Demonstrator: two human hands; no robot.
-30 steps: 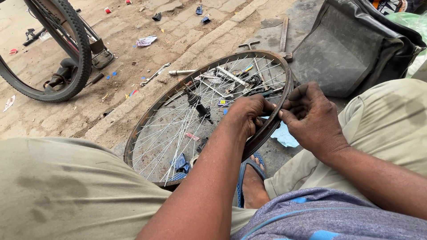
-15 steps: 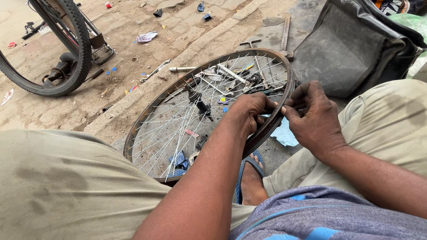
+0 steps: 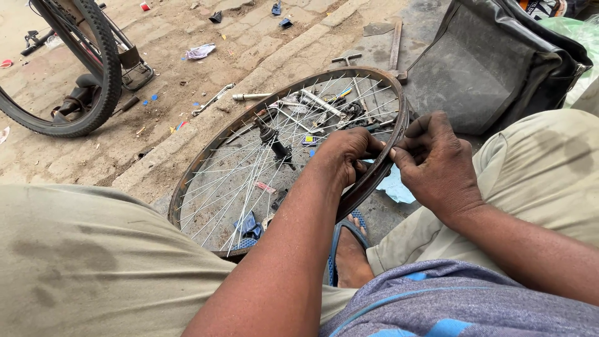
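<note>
Dusty brick paving makes up the ground, set outdoors and littered with scraps of paper, small coloured bits and loose metal parts. A tyred bicycle wheel is seen standing at the upper left, well apart from the hands. A dark bag is propped at the upper right, just beside the work, and a hammer lies on the ground next to it. Several tools are scattered on the paving behind the spokes and are partly screened by them. A bare spoked wheel rim, without a tyre, is held tilted between the knees, its lower edge hidden behind khaki trousers. A foot in a blue sandal is seen below the rim. The left hand is closed around the right-hand part of the rim, fingers curled over its edge. The right hand is pressed against the same stretch from outside, fingertips pinched at the rim; whether something small is gripped there cannot be told.
</note>
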